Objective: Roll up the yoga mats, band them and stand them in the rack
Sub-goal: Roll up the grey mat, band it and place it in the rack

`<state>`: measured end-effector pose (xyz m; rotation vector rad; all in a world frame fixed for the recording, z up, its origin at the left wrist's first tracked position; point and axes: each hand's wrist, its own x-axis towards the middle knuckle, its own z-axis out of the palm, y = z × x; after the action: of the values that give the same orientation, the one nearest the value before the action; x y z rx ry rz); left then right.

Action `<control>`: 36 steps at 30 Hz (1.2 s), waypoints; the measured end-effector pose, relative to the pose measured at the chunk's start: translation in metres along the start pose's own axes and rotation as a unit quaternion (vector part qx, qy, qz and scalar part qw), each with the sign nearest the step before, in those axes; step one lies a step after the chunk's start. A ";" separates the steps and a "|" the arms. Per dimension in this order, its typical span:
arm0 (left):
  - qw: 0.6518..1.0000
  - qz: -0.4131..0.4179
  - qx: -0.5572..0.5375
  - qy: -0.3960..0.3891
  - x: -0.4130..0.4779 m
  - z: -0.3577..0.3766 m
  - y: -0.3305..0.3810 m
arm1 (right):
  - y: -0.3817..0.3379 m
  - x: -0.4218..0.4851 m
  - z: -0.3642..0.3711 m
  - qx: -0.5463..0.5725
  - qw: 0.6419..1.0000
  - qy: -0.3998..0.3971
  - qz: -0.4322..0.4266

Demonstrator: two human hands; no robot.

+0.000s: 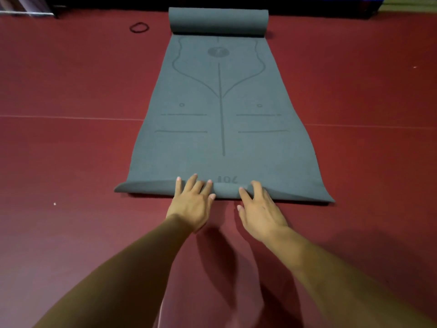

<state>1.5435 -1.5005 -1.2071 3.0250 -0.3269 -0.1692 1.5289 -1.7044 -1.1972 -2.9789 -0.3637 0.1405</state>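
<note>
The left hand presses its grip, spread flat, on the near lip of the mat, while the right hand curls its grip round that lip, probably to start a tight roll. The mat lies on the floor, a band left of its rolled far end.

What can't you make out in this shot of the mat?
Head view only:
1. Printed mark by the near edge of the yoga mat: partly covered by the fold under the left hand and right hand.
2. Metal bars, top left: cut off by the frame edge, so rack or not is unclear.
3. Black band on the floor: too small to tell its material.
</note>
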 end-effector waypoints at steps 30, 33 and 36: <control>0.969 0.043 0.081 0.230 0.065 0.050 -0.028 | 0.041 0.072 0.050 0.141 0.979 0.149 -0.019; 0.973 0.038 0.072 0.215 0.072 0.048 -0.028 | 0.045 0.082 0.048 0.139 0.977 0.156 -0.035; 0.973 0.032 0.075 0.217 0.077 0.046 -0.027 | 0.044 0.086 0.048 0.162 0.972 0.167 -0.036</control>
<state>1.6187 -1.4948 -1.2627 3.0749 -0.4075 0.5388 1.6174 -1.7195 -1.2572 -2.5987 -0.3663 -0.2798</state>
